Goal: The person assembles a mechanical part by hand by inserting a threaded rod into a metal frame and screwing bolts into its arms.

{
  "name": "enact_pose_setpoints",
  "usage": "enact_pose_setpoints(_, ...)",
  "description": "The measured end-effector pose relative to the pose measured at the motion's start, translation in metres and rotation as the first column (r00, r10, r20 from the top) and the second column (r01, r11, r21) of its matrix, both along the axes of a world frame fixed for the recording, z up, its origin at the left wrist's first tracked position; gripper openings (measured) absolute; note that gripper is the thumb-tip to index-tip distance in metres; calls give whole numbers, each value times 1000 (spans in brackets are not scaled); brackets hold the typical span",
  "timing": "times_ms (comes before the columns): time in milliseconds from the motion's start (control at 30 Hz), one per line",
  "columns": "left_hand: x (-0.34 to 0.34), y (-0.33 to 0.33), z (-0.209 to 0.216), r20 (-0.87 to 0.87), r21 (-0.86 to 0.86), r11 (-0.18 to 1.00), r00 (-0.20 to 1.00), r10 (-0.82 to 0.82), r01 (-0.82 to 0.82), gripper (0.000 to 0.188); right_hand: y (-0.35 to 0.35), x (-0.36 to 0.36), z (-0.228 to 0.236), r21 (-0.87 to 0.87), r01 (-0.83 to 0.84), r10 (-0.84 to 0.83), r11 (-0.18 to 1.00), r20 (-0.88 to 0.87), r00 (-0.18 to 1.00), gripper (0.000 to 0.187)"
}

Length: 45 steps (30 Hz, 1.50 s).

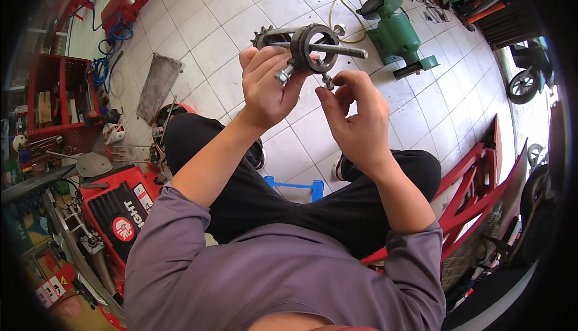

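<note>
My left hand (265, 87) is wrapped round a dark metal puller-like tool, raised above my knees. This tool has a thick ring (298, 49), a toothed part (261, 37) at its left end and a long threaded rod (346, 50) passing through the ring and out to the right. Bolts stick out from around the ring, one bolt (282, 77) beside my left thumb and another bolt (339, 30) at the upper right. Below the ring, the thumb and fingers of my right hand (361, 111) pinch a third bolt (327, 82). My left fingertips are partly hidden behind the tool.
A green bench grinder (397, 36) stands on the tiled floor (223, 60) ahead to the right. A grey flat piece (159, 87) lies to the left. Red shelving (45, 120) and a red-and-black machine (117, 210) flank my left; a red metal frame (466, 210) is at my right.
</note>
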<state>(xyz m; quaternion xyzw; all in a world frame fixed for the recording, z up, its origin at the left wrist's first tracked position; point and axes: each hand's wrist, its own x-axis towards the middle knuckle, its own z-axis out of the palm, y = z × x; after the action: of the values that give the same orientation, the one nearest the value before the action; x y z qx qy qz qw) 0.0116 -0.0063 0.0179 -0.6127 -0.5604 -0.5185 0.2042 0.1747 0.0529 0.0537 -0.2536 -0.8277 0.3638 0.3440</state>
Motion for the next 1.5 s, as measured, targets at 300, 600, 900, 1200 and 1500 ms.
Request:
enact_pose_setpoints(300, -2, -7, 6, -4, 24, 999, 999, -40, 40, 17, -7, 0, 0, -119, -21, 10, 993, -93, 996, 23)
enact_pose_setpoints(600, -2, -5, 8, -33, 30, 999, 999, -38, 39, 18, -8, 0, 6, -365, -31, -11, 930, -113, 994, 14)
enact_pose_setpoints(900, -4, -9, 3, -57, -15, 1000, 998, -21, 21, 23, -11, -3, 10, -382, -18, -43, 924, -150, 988, 15)
enact_pose_setpoints(1200, -2, -9, 6, -59, -8, 1000, 998, -6, 5, 16, -8, 0, 0, -482, -156, 91, 862, -156, 984, 14)
enact_pose_setpoints(1500, -4, -11, 18, -168, 47, 999, 986, 12, -4, 16, -5, 2, -5, -124, -50, 28, 991, -172, 985, 16)
